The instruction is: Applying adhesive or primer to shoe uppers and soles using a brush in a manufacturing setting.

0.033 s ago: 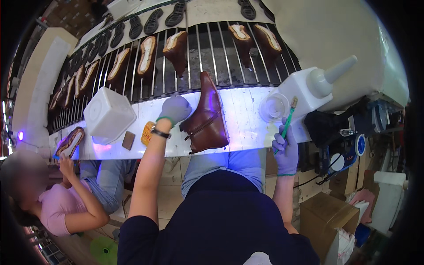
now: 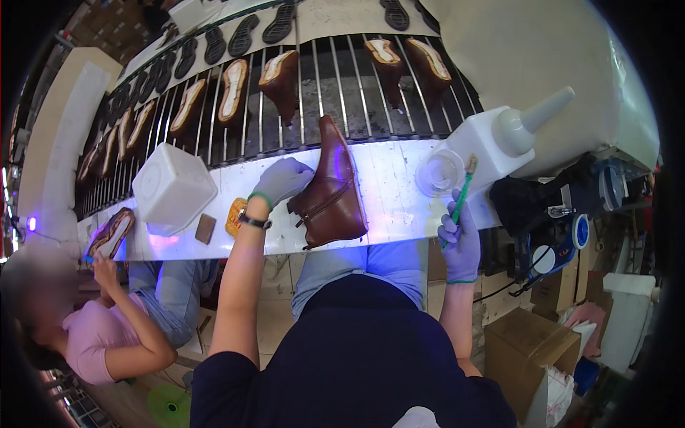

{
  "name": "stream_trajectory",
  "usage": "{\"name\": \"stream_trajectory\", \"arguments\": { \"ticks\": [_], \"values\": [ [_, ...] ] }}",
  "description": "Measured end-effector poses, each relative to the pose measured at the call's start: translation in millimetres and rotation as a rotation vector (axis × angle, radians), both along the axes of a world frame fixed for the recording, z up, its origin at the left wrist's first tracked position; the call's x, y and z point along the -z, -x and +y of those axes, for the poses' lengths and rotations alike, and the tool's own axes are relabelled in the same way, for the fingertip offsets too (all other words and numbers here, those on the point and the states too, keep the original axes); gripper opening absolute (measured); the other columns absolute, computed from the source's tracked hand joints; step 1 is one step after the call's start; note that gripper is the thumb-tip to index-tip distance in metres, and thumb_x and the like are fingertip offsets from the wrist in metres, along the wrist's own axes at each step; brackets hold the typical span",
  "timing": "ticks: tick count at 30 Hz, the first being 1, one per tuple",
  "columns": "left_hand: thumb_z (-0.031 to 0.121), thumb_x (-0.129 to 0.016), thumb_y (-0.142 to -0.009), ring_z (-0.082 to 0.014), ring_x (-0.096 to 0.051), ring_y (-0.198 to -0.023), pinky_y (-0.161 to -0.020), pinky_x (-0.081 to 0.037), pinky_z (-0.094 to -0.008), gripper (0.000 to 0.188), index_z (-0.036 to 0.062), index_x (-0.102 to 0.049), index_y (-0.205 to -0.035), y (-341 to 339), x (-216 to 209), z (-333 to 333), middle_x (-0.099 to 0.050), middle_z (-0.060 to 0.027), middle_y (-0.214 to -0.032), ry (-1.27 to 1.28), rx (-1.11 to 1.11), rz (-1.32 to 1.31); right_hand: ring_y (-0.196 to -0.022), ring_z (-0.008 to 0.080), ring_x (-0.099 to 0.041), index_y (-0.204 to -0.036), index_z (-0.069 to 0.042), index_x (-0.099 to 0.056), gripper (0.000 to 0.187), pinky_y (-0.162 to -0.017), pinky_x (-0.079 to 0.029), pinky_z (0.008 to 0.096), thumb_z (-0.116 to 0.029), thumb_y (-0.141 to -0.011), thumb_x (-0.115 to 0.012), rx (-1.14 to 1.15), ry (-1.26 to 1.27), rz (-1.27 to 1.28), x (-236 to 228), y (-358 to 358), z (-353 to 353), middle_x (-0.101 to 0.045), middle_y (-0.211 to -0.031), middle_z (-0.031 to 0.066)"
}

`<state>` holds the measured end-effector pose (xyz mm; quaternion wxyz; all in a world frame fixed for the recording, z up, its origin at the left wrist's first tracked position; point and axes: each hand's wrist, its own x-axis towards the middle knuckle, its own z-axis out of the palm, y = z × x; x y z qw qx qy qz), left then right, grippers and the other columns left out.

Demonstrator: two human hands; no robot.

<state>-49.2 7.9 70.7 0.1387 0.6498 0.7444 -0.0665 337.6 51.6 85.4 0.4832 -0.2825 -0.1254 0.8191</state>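
A brown leather ankle boot [image 2: 335,203] with a side zip lies on the white bench [image 2: 399,192] in front of me, its toe pointing away. My left hand [image 2: 283,180], in a pale glove, is closed beside the boot's instep. Its fingertips are at the boot's edge; what they hold, if anything, is hidden. My right hand [image 2: 461,242], also gloved, grips a brush [image 2: 462,196] with a green handle, bristles up. Just beyond the brush stands a clear round cup [image 2: 438,173] by a white squeeze bottle [image 2: 492,143] with a long spout.
A white plastic container [image 2: 175,189], a small brown block [image 2: 205,228] and a yellow item [image 2: 234,217] are left on the bench. Brown boots, undersides up, rest on the roller rack [image 2: 325,78]; black soles [image 2: 245,36] line the far ledge. At left a co-worker holds another boot [image 2: 114,232].
The whole view has shifted slightly to the left. My left hand's fingers reach a little closer to the boot. The brush stays in my right hand.
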Motion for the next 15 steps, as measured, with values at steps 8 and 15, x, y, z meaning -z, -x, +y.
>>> {"name": "stream_trajectory", "arguments": {
  "ticks": [8,15],
  "values": [
    [0.065,-0.050,-0.086,-0.0405,-0.064,-0.096,-0.085,-0.047,-0.0425,0.067,0.0042,-0.060,-0.113,-59,12,-5,-0.067,-0.0236,-0.103,-0.223,-0.534,-0.693,-0.064,0.0032,-0.047,-0.106,0.001,-0.071,0.025,-0.056,-0.037,0.0211,-0.010,-0.084,-0.069,-0.005,-0.570,-1.176,-21,5,10,-0.065,-0.076,-0.0014],
    [0.043,-0.059,-0.093,-0.0201,-0.062,-0.095,-0.085,-0.048,-0.0334,0.055,-0.0033,-0.057,-0.121,-68,55,1,-0.066,-0.0130,-0.105,-0.415,-0.697,-1.326,-0.065,0.0032,-0.045,-0.102,-0.001,-0.073,0.022,-0.058,-0.035,0.0210,-0.012,-0.083,-0.071,-0.412,-0.672,-1.084,-55,12,2,-0.063,-0.075,-0.0029]
  ]
}}
